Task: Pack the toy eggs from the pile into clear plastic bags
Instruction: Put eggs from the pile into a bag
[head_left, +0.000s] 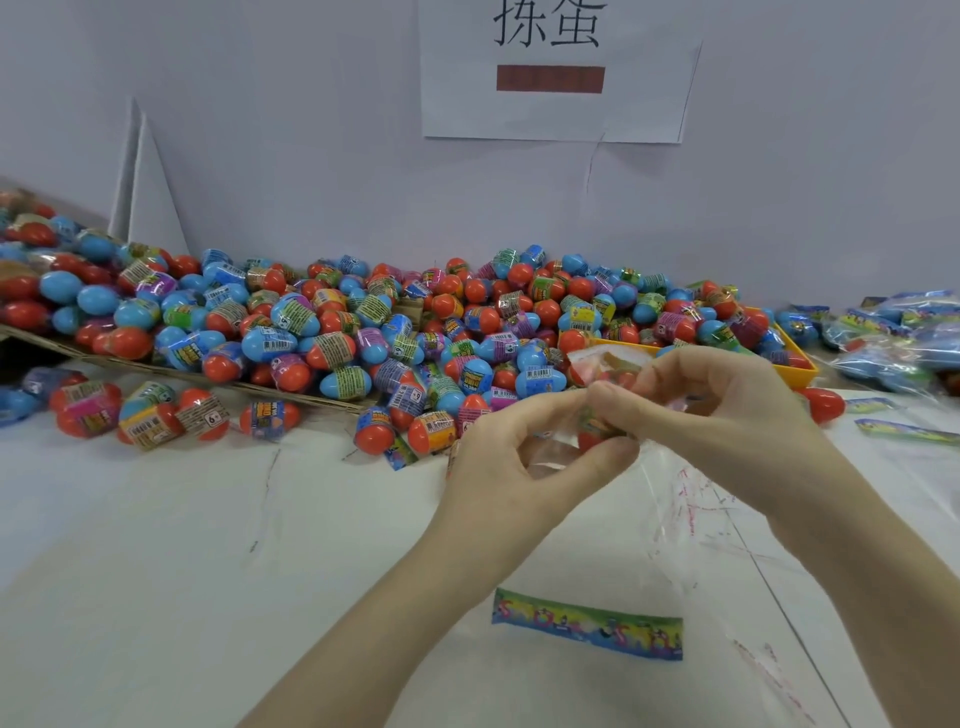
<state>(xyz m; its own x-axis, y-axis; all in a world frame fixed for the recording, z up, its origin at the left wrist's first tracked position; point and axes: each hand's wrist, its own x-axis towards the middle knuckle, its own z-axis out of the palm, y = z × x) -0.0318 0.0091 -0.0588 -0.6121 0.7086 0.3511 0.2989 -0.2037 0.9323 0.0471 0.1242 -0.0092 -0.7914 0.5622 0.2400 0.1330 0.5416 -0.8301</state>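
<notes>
Hands, two, left (511, 462) and right (727, 410), pinch one clear bag (670, 499) holding one egg (592, 434).

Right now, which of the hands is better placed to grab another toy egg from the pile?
Left. The left hand sits nearer the pile of toy eggs, with loose eggs just beside it; the right hand lies toward the orange tray. Both pinch the clear plastic bag.
</notes>
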